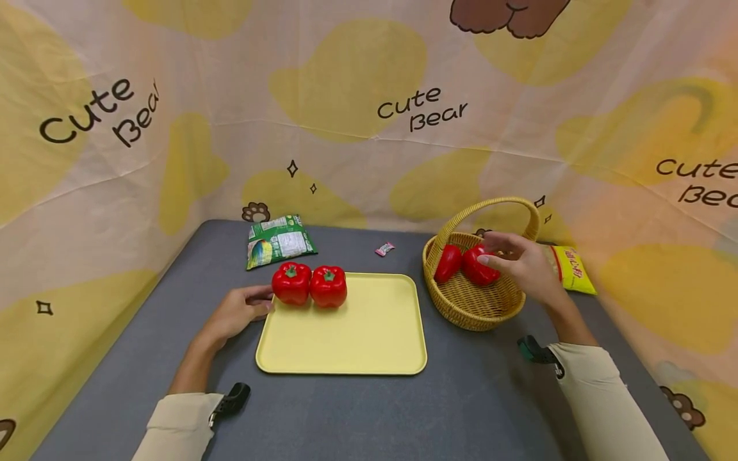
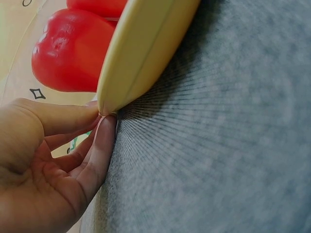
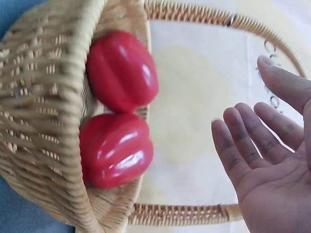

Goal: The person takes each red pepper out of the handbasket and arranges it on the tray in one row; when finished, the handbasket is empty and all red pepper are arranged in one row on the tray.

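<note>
My left hand (image 1: 235, 314) is at the left edge of a yellow tray (image 1: 363, 333). The left wrist view shows thumb and fingers pinching the rim of the tray (image 2: 150, 48). Two red bell peppers (image 1: 328, 287) stand side by side in the tray's far left corner, close to that hand. On the right, my right hand (image 1: 523, 266) hovers over a wicker basket (image 1: 475, 320) with a tall handle. Two more red bell peppers (image 3: 121, 73) lie inside the basket. In the right wrist view the fingers are spread, apart from the peppers, and hold nothing.
A green snack bag (image 1: 281, 241) lies behind the tray at the left. A small pink wrapped candy (image 1: 384, 249) is on the grey table (image 1: 369, 416) near the back. Beside the basket, a yellow packet (image 1: 573, 270) is partly hidden by the right hand. Patterned cloth hangs around the table.
</note>
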Tool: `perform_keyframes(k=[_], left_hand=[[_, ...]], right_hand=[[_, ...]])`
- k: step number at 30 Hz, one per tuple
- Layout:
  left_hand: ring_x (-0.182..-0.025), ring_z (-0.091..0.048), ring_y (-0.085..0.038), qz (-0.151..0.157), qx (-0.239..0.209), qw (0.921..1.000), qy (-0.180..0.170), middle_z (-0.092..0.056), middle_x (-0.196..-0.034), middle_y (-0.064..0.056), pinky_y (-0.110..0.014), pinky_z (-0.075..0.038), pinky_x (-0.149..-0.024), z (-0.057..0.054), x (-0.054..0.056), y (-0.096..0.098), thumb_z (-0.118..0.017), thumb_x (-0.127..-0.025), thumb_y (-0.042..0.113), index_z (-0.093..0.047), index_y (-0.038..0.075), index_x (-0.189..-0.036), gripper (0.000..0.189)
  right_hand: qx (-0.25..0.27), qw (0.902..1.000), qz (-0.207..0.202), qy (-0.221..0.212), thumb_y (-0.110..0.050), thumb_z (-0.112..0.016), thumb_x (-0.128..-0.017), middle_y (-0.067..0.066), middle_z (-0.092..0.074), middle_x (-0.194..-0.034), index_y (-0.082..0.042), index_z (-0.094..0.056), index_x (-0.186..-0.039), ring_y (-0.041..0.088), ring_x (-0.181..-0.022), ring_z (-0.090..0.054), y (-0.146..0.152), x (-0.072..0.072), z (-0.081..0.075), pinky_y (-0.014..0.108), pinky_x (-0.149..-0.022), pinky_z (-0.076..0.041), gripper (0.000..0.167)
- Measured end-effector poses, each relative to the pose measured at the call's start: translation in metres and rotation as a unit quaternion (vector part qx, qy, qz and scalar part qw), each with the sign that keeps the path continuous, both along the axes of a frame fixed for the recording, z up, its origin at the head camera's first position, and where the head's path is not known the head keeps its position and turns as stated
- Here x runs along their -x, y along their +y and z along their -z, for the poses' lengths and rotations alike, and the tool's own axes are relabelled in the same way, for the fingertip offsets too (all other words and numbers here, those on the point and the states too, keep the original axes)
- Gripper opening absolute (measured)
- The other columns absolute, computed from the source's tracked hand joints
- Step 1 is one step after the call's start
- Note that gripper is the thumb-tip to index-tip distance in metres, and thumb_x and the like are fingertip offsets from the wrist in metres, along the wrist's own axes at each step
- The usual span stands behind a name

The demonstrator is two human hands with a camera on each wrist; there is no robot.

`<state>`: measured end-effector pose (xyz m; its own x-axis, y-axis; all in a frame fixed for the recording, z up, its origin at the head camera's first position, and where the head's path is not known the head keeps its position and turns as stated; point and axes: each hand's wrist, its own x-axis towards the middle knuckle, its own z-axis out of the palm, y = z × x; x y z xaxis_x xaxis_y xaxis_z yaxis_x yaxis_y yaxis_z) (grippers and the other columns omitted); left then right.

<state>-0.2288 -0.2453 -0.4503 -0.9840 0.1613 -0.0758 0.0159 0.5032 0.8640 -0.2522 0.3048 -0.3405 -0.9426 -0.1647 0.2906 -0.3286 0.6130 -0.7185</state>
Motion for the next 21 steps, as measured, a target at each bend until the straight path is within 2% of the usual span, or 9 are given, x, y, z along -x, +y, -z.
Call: perform_keyframes(k=[3,7,14,17,19,21], left_hand=[[-0.121,-0.067,-0.038,0.000,-0.002,1.0000,-0.001,-0.061,-0.143,-0.031,-0.036,-0.063,-0.093,0.001,0.000,0.000,-0.062,-0.106,0.010,-0.052,-0.011,-0.150,0.049],[-0.122,-0.067,-0.038,0.000,0.000,1.0000,-0.001,-0.061,-0.143,-0.031,-0.036,-0.063,-0.093,0.001,0.001,-0.001,-0.062,-0.106,0.010,-0.052,-0.011,-0.149,0.049],[-0.122,-0.067,-0.038,-0.003,-0.003,0.9999,-0.010,-0.061,-0.144,-0.030,-0.037,-0.062,-0.096,0.001,-0.001,0.000,-0.062,-0.106,0.011,-0.052,-0.009,-0.150,0.050],[-0.123,-0.066,-0.038,-0.004,-0.006,0.9999,-0.013,-0.060,-0.144,-0.030,-0.036,-0.062,-0.096,0.001,0.000,0.001,-0.062,-0.106,0.010,-0.051,-0.009,-0.151,0.050],[-0.123,-0.066,-0.038,-0.007,-0.008,0.9998,-0.015,-0.061,-0.144,-0.029,-0.035,-0.062,-0.096,0.000,0.000,0.001,-0.062,-0.106,0.010,-0.052,-0.008,-0.151,0.050],[-0.124,-0.066,-0.038,-0.004,-0.006,0.9999,-0.013,-0.061,-0.144,-0.029,-0.035,-0.062,-0.096,0.000,-0.001,0.001,-0.062,-0.106,0.011,-0.052,-0.008,-0.151,0.050]], right_hand=[[-0.004,0.9999,0.010,-0.012,-0.031,-0.080,-0.097,0.017,-0.069,-0.135,-0.010,-0.066,-0.143,0.018,-0.116,-0.066,0.004,0.008,-0.001,0.008,-0.091,-0.049,0.053],[0.004,0.9991,0.017,-0.038,-0.034,-0.080,-0.097,0.013,-0.068,-0.138,-0.012,-0.065,-0.144,0.017,-0.119,-0.063,0.009,0.019,0.001,0.011,-0.091,-0.048,0.055],[-0.007,0.9977,0.001,-0.068,-0.035,-0.079,-0.097,0.020,-0.062,-0.147,-0.008,-0.057,-0.152,0.040,-0.134,-0.058,0.011,0.039,0.002,0.011,-0.093,-0.047,0.065],[-0.007,0.9968,-0.008,-0.079,-0.034,-0.079,-0.097,0.020,-0.060,-0.149,-0.007,-0.054,-0.154,0.042,-0.137,-0.057,0.010,0.045,0.002,0.011,-0.092,-0.048,0.068],[-0.005,0.9961,-0.009,-0.087,-0.033,-0.080,-0.097,0.019,-0.059,-0.150,-0.007,-0.053,-0.155,0.042,-0.138,-0.056,0.008,0.048,0.001,0.014,-0.093,-0.050,0.069],[-0.004,0.9953,-0.009,-0.097,-0.032,-0.079,-0.097,0.018,-0.058,-0.152,-0.007,-0.052,-0.155,0.041,-0.140,-0.055,0.008,0.051,0.002,0.022,-0.100,-0.052,0.069]])
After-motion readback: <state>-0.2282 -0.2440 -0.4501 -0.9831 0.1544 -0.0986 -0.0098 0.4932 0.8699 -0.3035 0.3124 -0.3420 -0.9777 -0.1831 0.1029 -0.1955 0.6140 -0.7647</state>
